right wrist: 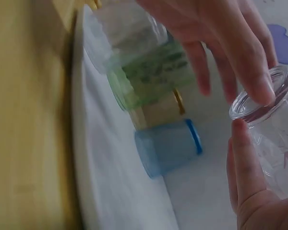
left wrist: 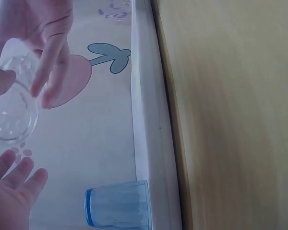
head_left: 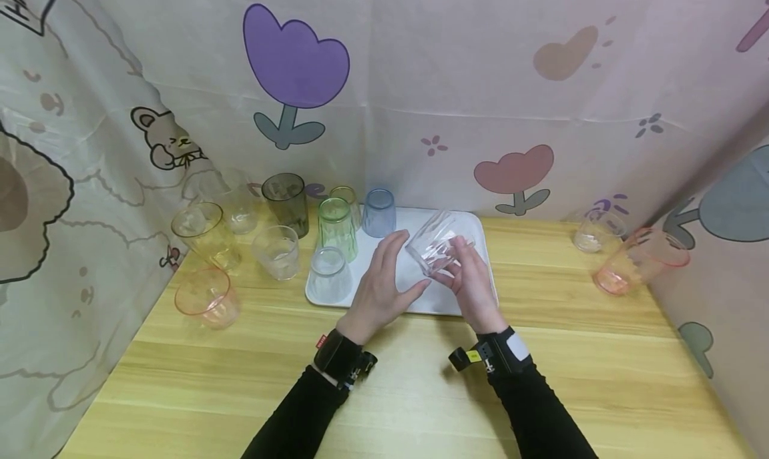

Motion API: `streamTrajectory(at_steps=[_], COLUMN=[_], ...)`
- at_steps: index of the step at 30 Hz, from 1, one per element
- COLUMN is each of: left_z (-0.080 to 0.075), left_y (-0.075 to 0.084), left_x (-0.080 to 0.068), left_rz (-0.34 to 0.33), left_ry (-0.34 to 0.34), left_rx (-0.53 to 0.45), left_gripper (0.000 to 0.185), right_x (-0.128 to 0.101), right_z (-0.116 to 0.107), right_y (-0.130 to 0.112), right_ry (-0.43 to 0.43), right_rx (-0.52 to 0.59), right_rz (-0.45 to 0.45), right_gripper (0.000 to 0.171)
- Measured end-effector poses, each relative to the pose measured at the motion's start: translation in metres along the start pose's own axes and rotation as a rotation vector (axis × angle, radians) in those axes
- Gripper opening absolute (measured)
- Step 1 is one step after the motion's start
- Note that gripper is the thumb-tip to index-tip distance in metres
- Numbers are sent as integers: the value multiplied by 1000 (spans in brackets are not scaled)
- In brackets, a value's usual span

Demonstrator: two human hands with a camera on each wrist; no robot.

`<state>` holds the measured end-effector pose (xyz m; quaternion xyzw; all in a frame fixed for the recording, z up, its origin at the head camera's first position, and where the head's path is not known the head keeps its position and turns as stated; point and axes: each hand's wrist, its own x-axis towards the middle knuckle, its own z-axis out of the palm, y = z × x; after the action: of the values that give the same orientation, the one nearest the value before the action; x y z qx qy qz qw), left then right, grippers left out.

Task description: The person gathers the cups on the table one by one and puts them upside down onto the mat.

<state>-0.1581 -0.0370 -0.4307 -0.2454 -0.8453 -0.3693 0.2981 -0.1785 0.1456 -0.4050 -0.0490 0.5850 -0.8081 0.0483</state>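
Tilting above the tray (head_left: pixel 462 222), the clear glass (head_left: pixel 434 243) sits pinched in the right hand (head_left: pixel 471 279) while the left hand (head_left: pixel 381 282), fingers straight, touches its side. Slipping is the risk: the hold looks light on smooth plastic, and a drop could topple the green cup (head_left: pixel 336 227) or blue cup (head_left: pixel 379 212) nearby.

You've got 12 cups total. 5 w/ the tray (head_left: pixel 474 227): clear one in hand (head_left: pixel 434 247), blue (head_left: pixel 379 212), green (head_left: pixel 337 227), yellowish (head_left: pixel 350 203), clear inverted (head_left: pixel 328 274). 5 on table left, 2 right. 1 tray, 2 hands.
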Motion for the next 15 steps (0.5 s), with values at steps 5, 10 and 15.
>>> streamTrajectory(at_steps=[5, 10, 15], left_z=[1, 0, 0], left_y=[0, -1, 1], left_x=[1, 1, 0], left_rz=[39, 75, 76], left_ry=[34, 59, 70], left_rx=[-17, -38, -38], left_gripper=[99, 96, 83], right_x=[-5, -7, -7], right_z=[7, 13, 15], right_y=[9, 14, 15], right_ry=[-49, -70, -70], right_rx=[5, 36, 41], right_rz=[26, 53, 74], right_gripper=[49, 47, 47])
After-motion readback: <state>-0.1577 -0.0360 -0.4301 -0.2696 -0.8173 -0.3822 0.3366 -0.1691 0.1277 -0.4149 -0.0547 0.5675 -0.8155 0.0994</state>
